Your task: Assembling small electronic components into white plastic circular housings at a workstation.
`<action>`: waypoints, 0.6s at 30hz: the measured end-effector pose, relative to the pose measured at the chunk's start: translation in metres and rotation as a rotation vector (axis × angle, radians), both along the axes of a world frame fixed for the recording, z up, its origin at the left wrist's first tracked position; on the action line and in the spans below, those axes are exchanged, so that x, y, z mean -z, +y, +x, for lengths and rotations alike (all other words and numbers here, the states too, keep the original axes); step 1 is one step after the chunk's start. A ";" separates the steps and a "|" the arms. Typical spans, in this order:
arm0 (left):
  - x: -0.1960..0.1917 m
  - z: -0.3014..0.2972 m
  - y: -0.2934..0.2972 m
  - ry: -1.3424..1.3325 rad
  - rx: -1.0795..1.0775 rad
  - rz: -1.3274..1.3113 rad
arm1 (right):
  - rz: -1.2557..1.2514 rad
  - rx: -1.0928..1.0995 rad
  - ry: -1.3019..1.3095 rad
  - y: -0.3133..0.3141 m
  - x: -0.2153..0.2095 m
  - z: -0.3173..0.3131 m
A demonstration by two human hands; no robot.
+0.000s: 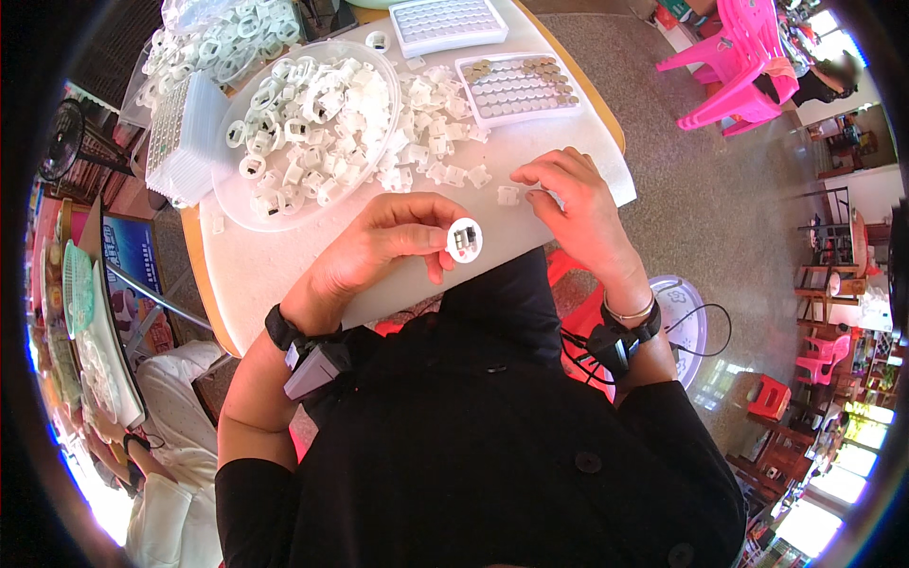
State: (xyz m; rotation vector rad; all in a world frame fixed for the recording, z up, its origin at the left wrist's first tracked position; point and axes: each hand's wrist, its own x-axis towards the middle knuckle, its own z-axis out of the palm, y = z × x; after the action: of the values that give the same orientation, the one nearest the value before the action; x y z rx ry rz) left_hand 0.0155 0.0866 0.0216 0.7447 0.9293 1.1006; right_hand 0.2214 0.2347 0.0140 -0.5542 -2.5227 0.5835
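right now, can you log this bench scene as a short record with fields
left grip: thumb and fingers pinch a round white piece with a dark insert
right grip: open over the table, fingers bent, nothing visibly held
nearest to right grip: small white part, apart from it
round plate: heaped with white parts
loose white parts: spread right of the plate
nearer shallow tray: tan discs in some places
farther shallow tray: just beyond it
far left: tall stack of white trays
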 end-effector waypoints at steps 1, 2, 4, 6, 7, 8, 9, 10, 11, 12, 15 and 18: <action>0.000 0.000 0.000 0.000 -0.001 0.006 | -0.022 -0.014 0.003 0.001 0.001 0.001; 0.000 0.000 0.000 0.001 -0.003 0.011 | -0.044 -0.029 0.007 0.002 0.002 0.001; 0.002 0.000 0.000 -0.002 -0.004 0.011 | -0.055 -0.080 0.017 0.003 0.001 -0.002; 0.002 -0.001 0.000 -0.003 -0.005 0.011 | -0.065 -0.130 0.027 0.006 0.001 -0.004; 0.002 -0.002 0.000 -0.010 -0.011 0.006 | -0.064 -0.153 0.010 0.008 0.003 -0.004; 0.002 -0.002 0.001 -0.017 -0.017 0.001 | -0.062 -0.176 -0.007 0.010 0.005 -0.005; 0.001 -0.003 0.001 -0.014 -0.020 0.001 | -0.063 -0.179 -0.004 0.009 0.007 -0.005; 0.000 -0.003 0.001 -0.020 -0.013 0.012 | -0.044 -0.179 0.008 0.008 0.009 -0.005; 0.000 -0.003 0.001 -0.027 -0.006 0.024 | -0.026 -0.179 0.021 0.006 0.010 -0.005; 0.000 -0.004 0.001 -0.024 -0.010 0.022 | -0.027 -0.183 0.023 0.004 0.010 -0.006; 0.005 -0.004 0.002 -0.053 -0.030 0.022 | -0.082 -0.135 0.119 -0.005 0.006 -0.006; 0.009 -0.004 0.004 -0.089 -0.081 0.010 | -0.184 -0.005 0.306 -0.017 -0.010 -0.007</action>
State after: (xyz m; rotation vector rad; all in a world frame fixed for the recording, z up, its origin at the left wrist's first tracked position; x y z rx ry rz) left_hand 0.0118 0.0901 0.0127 0.6653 0.8859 1.2007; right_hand 0.2142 0.2175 0.0238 -0.4821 -2.1965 0.8403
